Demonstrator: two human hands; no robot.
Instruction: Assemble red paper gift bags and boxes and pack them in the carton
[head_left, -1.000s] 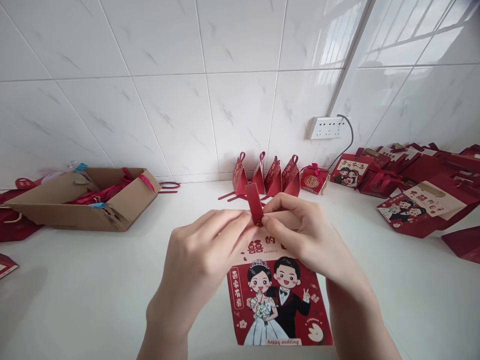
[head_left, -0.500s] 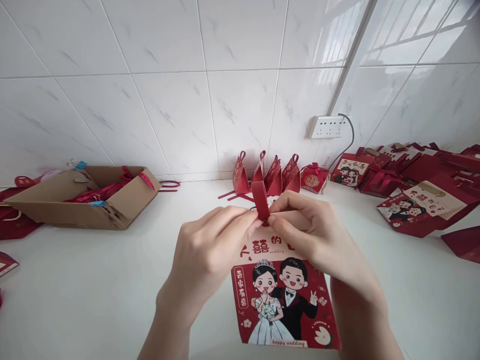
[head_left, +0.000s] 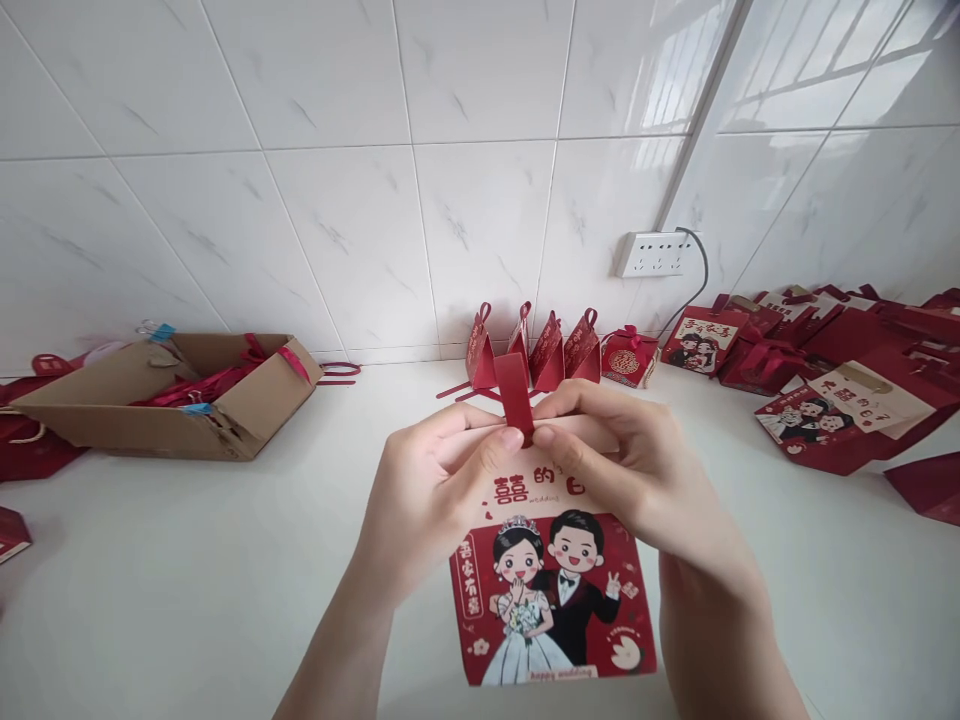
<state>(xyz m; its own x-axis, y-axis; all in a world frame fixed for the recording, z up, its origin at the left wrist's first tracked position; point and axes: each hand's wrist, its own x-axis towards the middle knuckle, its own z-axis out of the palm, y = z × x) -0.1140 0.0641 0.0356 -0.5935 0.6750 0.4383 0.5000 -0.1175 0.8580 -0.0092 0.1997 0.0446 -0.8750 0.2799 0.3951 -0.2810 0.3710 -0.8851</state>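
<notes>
A red and cream wedding box [head_left: 555,600] with a cartoon couple on its front hangs between my hands, above the white table. A red ribbon loop [head_left: 514,395] stands up from its top edge. My left hand [head_left: 442,480] pinches the top edge just left of the loop, thumb in front. On the other side, my right hand [head_left: 619,465] grips the same edge, its thumb tip close to the base of the loop. Both sets of fingertips are partly hidden behind the box top.
A cardboard box [head_left: 247,430] with red ribbons stands at the left. Small red triangular boxes [head_left: 547,355] line the tiled wall beside a square red box [head_left: 630,357]. Finished-looking red boxes [head_left: 847,410] pile up at the right. A power strip [head_left: 654,254] is on the wall.
My left hand has turned, its thumb now in front at the ribbon's base. The wedding box has shifted slightly left, and the loop shows wider and more face-on.
</notes>
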